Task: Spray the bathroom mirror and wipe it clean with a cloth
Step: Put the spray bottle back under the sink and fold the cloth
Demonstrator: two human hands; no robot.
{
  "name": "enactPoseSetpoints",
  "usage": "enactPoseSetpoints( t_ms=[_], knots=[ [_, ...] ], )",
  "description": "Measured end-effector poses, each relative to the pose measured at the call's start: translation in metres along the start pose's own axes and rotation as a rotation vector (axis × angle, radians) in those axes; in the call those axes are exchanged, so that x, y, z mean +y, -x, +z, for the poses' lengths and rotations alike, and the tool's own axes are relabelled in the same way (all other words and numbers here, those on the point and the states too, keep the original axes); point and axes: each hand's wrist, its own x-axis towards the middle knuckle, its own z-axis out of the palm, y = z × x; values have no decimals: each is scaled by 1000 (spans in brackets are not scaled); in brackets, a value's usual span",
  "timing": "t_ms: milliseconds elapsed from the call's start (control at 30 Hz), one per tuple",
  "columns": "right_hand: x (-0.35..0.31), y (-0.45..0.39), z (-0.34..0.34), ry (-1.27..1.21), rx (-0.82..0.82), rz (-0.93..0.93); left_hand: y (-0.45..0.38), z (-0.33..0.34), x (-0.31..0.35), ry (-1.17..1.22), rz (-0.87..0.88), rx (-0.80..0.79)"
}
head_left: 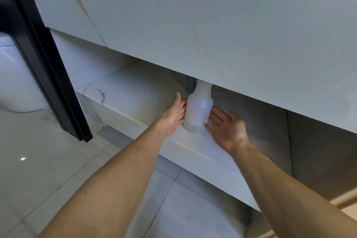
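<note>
A translucent white spray bottle stands upright on the lower marble shelf under the vanity; its top is hidden behind the vanity's front panel. My left hand is at the bottle's left side, fingers spread and touching it. My right hand is at its right side, palm open and fingertips against the bottle's lower part. Neither hand has closed around it. No mirror or cloth is in view.
The wide white vanity front overhangs the shelf closely. A grey drain pipe stands behind the bottle. A black door frame rises at the left, with a white toilet beyond it. Grey floor tiles lie below.
</note>
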Motion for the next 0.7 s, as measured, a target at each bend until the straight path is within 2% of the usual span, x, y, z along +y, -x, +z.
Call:
enactPoseSetpoints(
  t_ms=[433, 700],
  knots=[
    [0, 9, 8, 13, 36, -43, 12, -11, 3, -34, 2, 60],
    [-3, 31, 4, 92, 62, -57, 25, -32, -5, -32, 74, 144]
  ],
)
